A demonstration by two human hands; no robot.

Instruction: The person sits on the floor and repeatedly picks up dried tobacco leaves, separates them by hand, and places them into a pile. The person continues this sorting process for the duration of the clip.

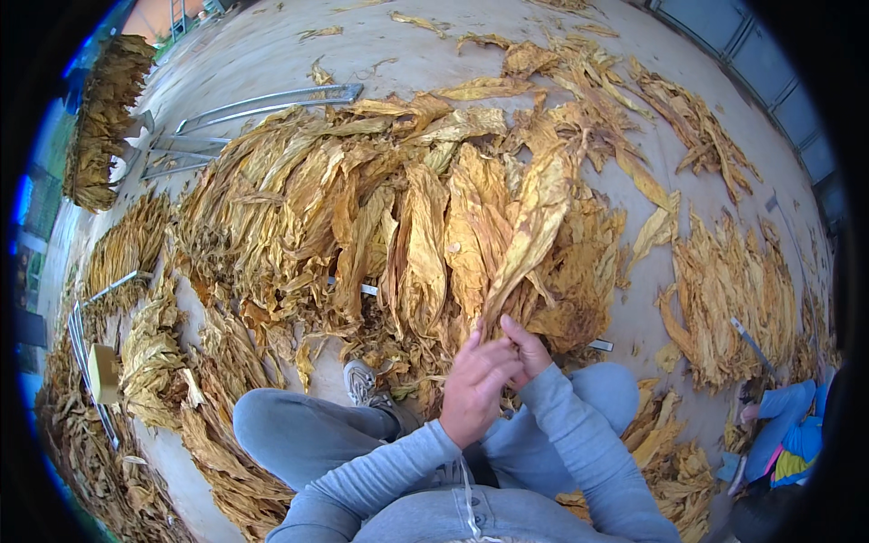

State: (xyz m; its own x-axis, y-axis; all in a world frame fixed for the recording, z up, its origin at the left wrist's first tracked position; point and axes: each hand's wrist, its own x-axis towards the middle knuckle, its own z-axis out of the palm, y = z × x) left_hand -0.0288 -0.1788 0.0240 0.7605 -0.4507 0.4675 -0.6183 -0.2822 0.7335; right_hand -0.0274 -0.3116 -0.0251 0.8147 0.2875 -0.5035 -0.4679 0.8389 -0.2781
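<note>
My left hand and my right hand meet in front of my knees, fingers curled together around the stem end of a long dried tobacco leaf. The leaf slants up and to the right from my fingers, its yellow-brown blade lying over other leaves. My fingers partly hide the stem end. Just beyond my hands spreads a wide heap of dried tobacco leaves, wrinkled and golden to brown. Single broad leaves lie at its near side, their tips pointing away from me.
Metal frames lie at the far left and near left, beside a yellowish block. More leaf piles cover the concrete floor at left and right. Another person sits at lower right. Metal doors stand beyond.
</note>
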